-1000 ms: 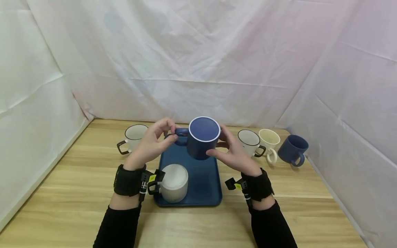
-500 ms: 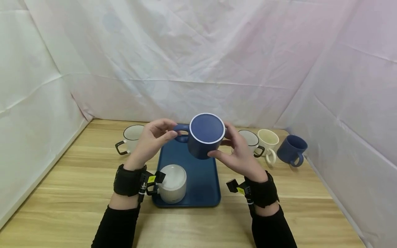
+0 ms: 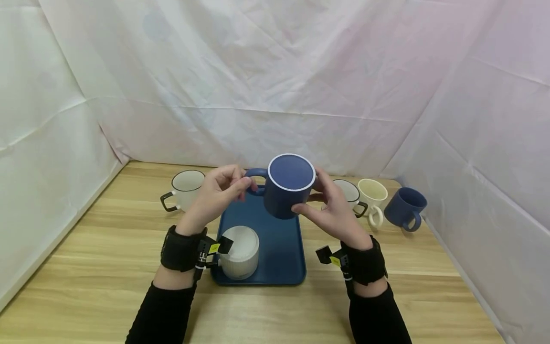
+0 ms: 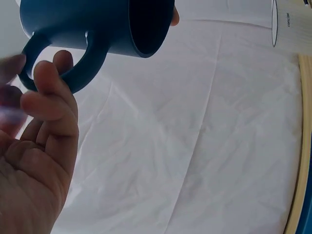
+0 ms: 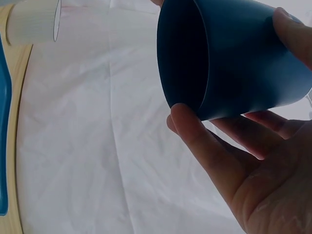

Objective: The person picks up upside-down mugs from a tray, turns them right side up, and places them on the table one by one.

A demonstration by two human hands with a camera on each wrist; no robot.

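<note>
Holding the dark blue mug [image 3: 287, 185] upturned at frame centre above the blue tray [image 3: 279, 248], left hand [image 3: 215, 196] pinching its handle and right hand [image 3: 333, 215] cupping its body, the person seems mid-placement; lowering calls for clearing the white ribbed cup [image 3: 238, 252].

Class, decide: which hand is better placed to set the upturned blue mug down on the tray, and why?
Probably the right hand: its fingers wrap the mug body, carrying it above the tray. The left hand only pinches the handle.
</note>
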